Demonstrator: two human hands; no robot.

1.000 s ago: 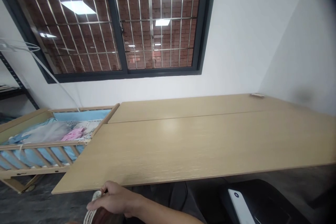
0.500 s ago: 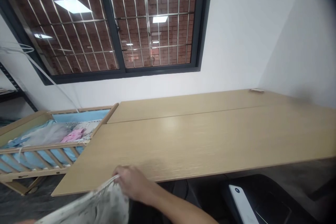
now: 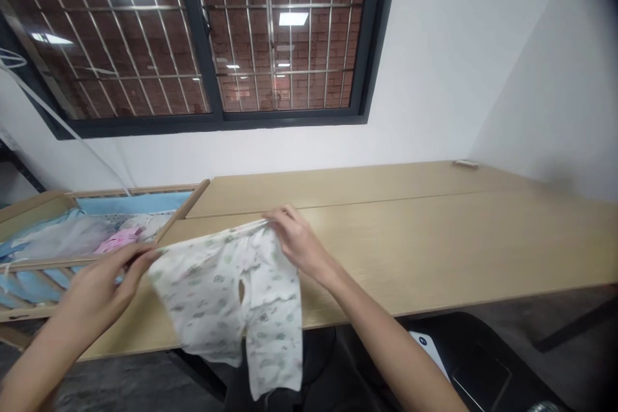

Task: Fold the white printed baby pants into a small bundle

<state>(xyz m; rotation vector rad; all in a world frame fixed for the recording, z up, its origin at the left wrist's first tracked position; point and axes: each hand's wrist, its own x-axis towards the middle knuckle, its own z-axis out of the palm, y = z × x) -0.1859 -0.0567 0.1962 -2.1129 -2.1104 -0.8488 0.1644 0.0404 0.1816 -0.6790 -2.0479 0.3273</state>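
I hold up a pair of small white baby trousers with a pale green print, stretched by the waistband between both hands. My left hand pinches the waistband's left corner. My right hand pinches its right corner. The two legs hang down over the front edge of the light wooden table. Both hands hover just above the table's near left part.
A wooden cot with blue padding and pink and white clothes stands at the table's left end. A white phone lies on a black seat below the table edge. A small flat object lies at the far right by the wall.
My right hand has lifted the trousers from below the table edge up over the table. My left hand has come into view and taken the other end of the waistband, spreading the garment.
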